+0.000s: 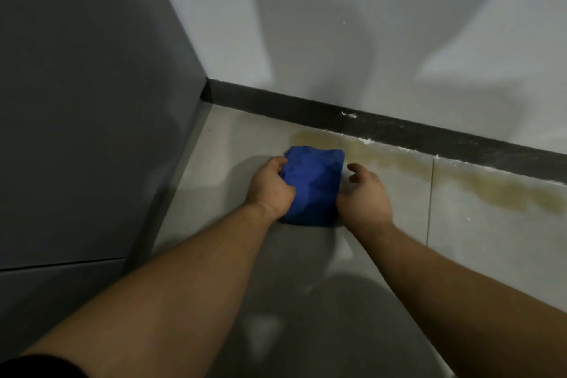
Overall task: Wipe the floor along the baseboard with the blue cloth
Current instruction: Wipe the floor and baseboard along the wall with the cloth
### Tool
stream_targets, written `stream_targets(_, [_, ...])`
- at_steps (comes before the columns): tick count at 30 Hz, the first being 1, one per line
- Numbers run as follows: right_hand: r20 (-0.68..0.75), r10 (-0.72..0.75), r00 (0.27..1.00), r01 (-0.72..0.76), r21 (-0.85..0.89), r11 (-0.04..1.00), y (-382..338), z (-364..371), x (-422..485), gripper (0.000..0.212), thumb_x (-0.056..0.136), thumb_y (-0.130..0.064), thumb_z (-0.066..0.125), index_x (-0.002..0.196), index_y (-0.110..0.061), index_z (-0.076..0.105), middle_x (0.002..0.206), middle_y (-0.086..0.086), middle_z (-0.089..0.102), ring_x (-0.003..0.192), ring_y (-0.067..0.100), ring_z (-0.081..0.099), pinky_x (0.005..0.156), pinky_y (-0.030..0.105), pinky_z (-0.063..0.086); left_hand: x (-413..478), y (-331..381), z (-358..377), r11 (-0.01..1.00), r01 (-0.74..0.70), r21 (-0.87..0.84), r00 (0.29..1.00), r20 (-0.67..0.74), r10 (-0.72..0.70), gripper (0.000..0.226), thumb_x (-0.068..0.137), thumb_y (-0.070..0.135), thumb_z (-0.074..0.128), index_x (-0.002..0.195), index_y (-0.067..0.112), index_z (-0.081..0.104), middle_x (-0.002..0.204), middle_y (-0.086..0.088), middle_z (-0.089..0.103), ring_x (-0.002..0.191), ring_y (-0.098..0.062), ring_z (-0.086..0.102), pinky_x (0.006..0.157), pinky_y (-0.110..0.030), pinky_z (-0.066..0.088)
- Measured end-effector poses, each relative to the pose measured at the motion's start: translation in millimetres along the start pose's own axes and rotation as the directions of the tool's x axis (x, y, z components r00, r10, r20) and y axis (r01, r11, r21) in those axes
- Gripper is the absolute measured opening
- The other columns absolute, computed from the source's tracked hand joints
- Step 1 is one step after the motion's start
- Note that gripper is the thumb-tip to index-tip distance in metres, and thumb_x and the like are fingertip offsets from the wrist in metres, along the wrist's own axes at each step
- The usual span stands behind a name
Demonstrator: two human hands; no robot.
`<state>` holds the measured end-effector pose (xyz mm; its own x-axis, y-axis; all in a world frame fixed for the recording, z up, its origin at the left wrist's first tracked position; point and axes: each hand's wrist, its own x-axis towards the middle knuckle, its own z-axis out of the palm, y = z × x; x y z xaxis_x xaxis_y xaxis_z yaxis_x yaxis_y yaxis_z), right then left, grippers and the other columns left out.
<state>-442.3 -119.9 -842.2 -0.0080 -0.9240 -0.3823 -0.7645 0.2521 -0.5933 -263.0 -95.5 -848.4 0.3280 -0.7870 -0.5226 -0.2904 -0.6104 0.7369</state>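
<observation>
Blue cloth (313, 187) is what I see bunched into a soft, thick, rumpled wad on the floor (478, 224), close in front of the baseboard (399, 129) and just short of the room corner. Its shape is a rough rectangle with rounded corners, creased across the top, and its long axis runs away from me toward the baseboard, the far end leaning a little to the right. My left hand (271, 186) sits on its left edge with the fingers (280, 164) curled in and gripping the fabric. My right hand (365, 196) lies against the lower right edge; its fingers are half curled and loosely spread, and they hold nothing that I can make out. The floor is smooth, pale grey tile with a slight sheen and one thin, dark grout line (429, 202) to the right of the cloth. A yellowish-brown stain (491, 190) stretches in a long, smeared band along the foot of the baseboard, and its left end reaches the cloth's far edge. The baseboard is a flat, dark, matte strip flecked with white crumbs. Above it stands a plain white wall (368, 40), and to the left a smooth grey panel (92, 101).
</observation>
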Motion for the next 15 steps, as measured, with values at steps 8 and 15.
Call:
stream_targets(8, [0.073,-0.481,0.874,0.479,-0.304,0.824,-23.1,61.2,16.8,0.054,0.097,-0.043,0.05,0.148,-0.025,0.043,0.161,0.006,0.034,0.148,0.029,0.03,0.121,0.051,0.027,17.3,-32.1,-12.1,0.98,-0.198,0.014,0.976,-0.09,0.198,0.034,0.083,0.014,0.076,0.116,0.016,0.066,0.107,-0.001,0.07,0.1,-0.021,0.065,0.099,-0.04,0.056])
stream_targets(15, [0.25,-0.396,0.884,0.468,-0.5,0.729,2.3,82.0,19.4,0.073,0.096,-0.074,0.006,0.159,-0.039,-0.006,0.168,-0.008,-0.014,0.155,0.018,-0.017,0.123,0.056,-0.009,28.3,-55.6,-24.4,0.81,-0.355,0.466,0.864,-0.167,0.475,0.037,0.093,0.004,0.053,0.125,0.017,0.065,0.146,-0.008,0.056,0.141,-0.027,0.043,0.12,-0.052,0.035])
